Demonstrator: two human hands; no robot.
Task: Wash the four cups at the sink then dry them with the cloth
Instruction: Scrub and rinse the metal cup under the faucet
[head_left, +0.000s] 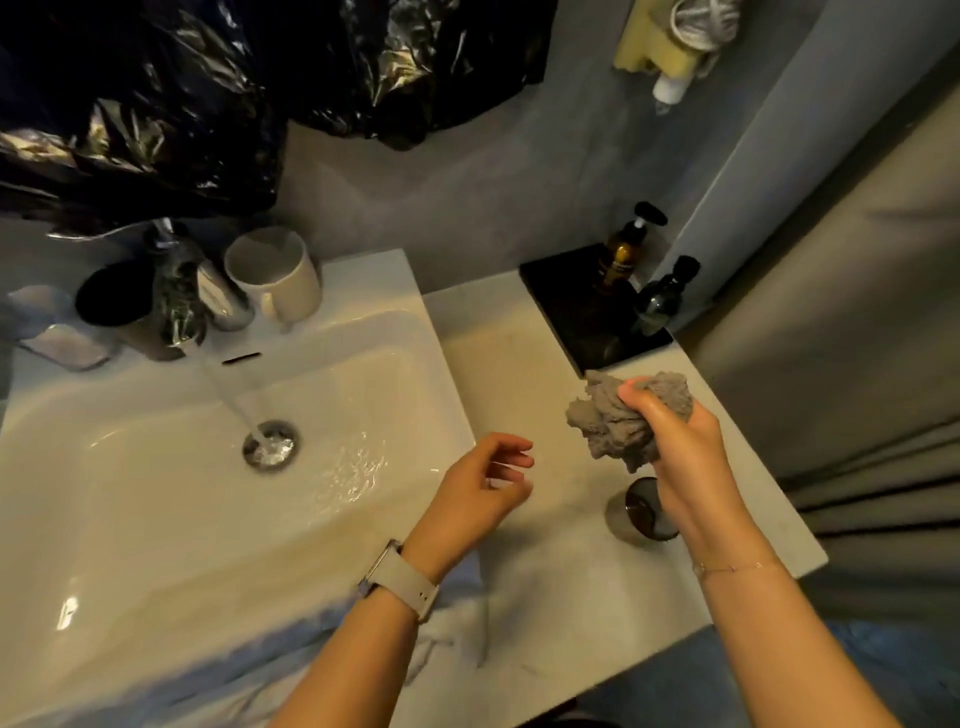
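My right hand (675, 447) grips a crumpled grey cloth (613, 421) above the counter. Just below it, a dark glass cup (641, 512) stands on the white counter (519, 374), partly hidden by my wrist. My left hand (483, 483) hovers with loosely curled fingers, holding nothing, at the sink's right rim. Water runs from the chrome tap (179, 291) into the white sink (156, 519) and onto the drain (271, 445). A white mug (275, 275) stands on the sink's back ledge, right of the tap. A black cup (117, 301) stands left of the tap.
A black tray (571, 306) at the counter's back right carries two dark pump bottles (621, 254). A clear soap dish (62, 343) sits at the far left. Black plastic sheeting (156, 104) hangs above the tap. A grey curtain (857, 312) borders the counter on the right.
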